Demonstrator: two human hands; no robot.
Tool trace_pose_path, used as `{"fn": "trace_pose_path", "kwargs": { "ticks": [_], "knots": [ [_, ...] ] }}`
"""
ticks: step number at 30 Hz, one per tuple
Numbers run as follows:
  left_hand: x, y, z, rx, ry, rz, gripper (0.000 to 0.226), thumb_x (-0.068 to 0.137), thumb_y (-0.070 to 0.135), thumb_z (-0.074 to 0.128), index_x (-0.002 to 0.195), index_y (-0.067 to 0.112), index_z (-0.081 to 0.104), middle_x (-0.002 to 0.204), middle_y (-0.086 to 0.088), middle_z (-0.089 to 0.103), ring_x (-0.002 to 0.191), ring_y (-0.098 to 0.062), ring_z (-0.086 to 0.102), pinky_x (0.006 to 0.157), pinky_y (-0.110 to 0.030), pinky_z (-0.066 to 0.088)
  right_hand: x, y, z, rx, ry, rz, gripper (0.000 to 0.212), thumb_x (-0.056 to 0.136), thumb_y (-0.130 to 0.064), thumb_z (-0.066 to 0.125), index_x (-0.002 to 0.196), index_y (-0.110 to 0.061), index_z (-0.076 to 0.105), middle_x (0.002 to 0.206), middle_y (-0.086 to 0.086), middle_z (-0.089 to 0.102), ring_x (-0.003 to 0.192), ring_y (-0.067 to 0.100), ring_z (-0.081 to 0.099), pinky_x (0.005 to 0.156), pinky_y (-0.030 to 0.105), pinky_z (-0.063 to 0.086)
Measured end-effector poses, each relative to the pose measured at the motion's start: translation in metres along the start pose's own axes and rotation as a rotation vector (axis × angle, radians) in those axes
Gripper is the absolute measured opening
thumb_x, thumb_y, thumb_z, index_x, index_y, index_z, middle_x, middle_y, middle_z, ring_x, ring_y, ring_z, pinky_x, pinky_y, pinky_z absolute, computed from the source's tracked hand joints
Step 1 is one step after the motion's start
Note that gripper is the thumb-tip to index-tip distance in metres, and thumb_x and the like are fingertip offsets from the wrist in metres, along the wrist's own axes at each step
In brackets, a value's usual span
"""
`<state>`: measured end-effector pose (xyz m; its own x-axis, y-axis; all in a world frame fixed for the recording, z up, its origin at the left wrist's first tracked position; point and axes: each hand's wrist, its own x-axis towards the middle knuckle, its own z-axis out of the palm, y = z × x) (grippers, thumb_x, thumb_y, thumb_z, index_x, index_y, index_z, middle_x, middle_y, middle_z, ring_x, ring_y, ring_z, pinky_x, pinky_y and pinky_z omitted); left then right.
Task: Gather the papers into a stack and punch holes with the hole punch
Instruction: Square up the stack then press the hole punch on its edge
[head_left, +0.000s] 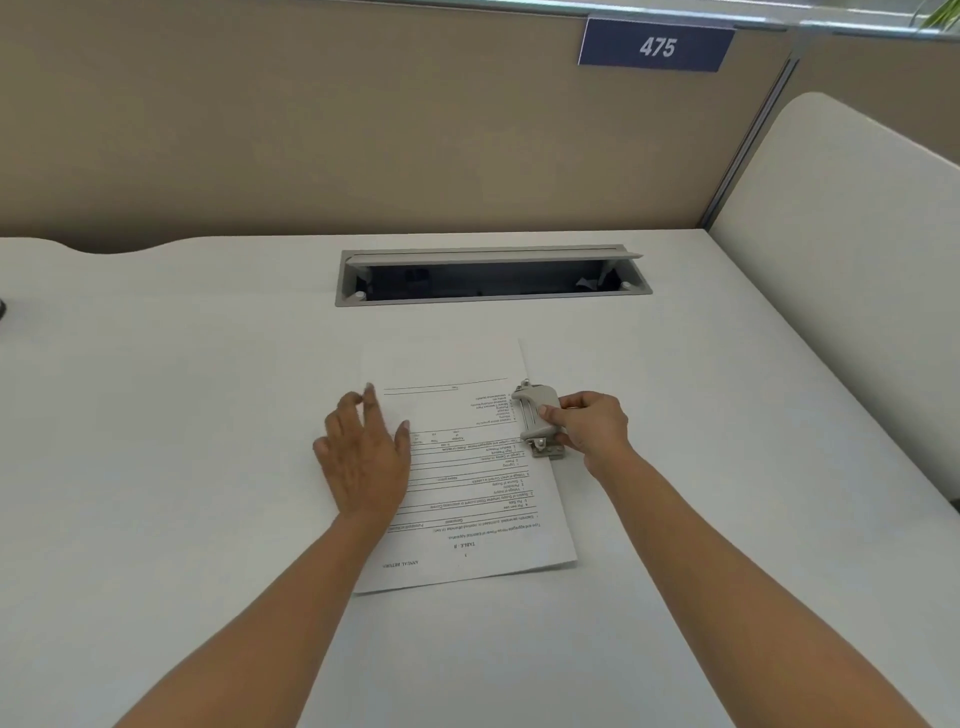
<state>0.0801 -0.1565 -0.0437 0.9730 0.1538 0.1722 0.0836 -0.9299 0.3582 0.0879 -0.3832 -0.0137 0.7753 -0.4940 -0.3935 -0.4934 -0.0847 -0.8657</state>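
Note:
A stack of printed white papers (467, 483) lies on the white desk (208, 415), its text upside down to me. My left hand (363, 457) rests flat on the stack's left edge, fingers spread. A beige metal hole punch (537, 418) sits on the stack's right edge, about midway along it. My right hand (592, 423) grips the punch from the right, thumb on its lever.
An open grey cable tray (493, 275) is set into the desk behind the papers. A tan partition (363, 130) with a blue "475" sign (657, 47) stands at the back. A white side panel (841, 270) rises on the right.

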Motion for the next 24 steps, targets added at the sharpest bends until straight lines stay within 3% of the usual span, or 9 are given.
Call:
{"fn": "trace_pose_path", "kwargs": {
  "ticks": [3,7,13,24],
  "knots": [
    [0.0,0.017,0.005,-0.018,-0.047,0.168,0.055,0.094,0.035,0.046,0.14,0.008,0.036,0.149,-0.013,0.032,0.139,-0.03,0.026,0.111,-0.048,0.018,0.001,0.001,0.001,0.002,0.003,-0.003,0.024,0.068,-0.011,0.081,0.065,-0.014,0.057,0.07,0.003,0.06,0.081,0.03,0.066,0.083,0.048,0.055],
    [0.003,0.032,0.016,0.021,-0.166,0.288,0.058,0.098,0.042,0.028,0.148,0.016,0.016,0.158,-0.003,0.004,0.146,-0.019,0.0,0.116,-0.04,-0.004,0.001,0.002,0.003,0.001,0.019,-0.021,0.027,0.065,-0.012,0.083,0.063,-0.017,0.056,0.071,0.0,0.06,0.092,0.034,0.068,0.084,0.048,0.055],
    [0.006,0.037,0.027,0.083,-0.309,0.284,0.057,0.098,0.045,0.018,0.149,0.022,0.007,0.159,0.0,-0.001,0.146,-0.016,-0.005,0.117,-0.041,-0.006,0.003,0.003,0.002,0.007,0.028,-0.015,0.027,0.066,-0.012,0.082,0.063,-0.017,0.056,0.072,-0.001,0.059,0.093,0.033,0.067,0.084,0.047,0.055],
    [0.004,0.038,0.03,0.109,-0.289,0.286,0.057,0.098,0.045,0.016,0.149,0.023,0.005,0.159,0.001,0.001,0.146,-0.017,-0.004,0.116,-0.043,-0.006,0.004,0.005,0.004,-0.009,0.027,-0.017,0.026,0.069,-0.012,0.08,0.063,-0.018,0.055,0.072,-0.001,0.058,0.092,0.033,0.068,0.083,0.047,0.055]
  ]
}}
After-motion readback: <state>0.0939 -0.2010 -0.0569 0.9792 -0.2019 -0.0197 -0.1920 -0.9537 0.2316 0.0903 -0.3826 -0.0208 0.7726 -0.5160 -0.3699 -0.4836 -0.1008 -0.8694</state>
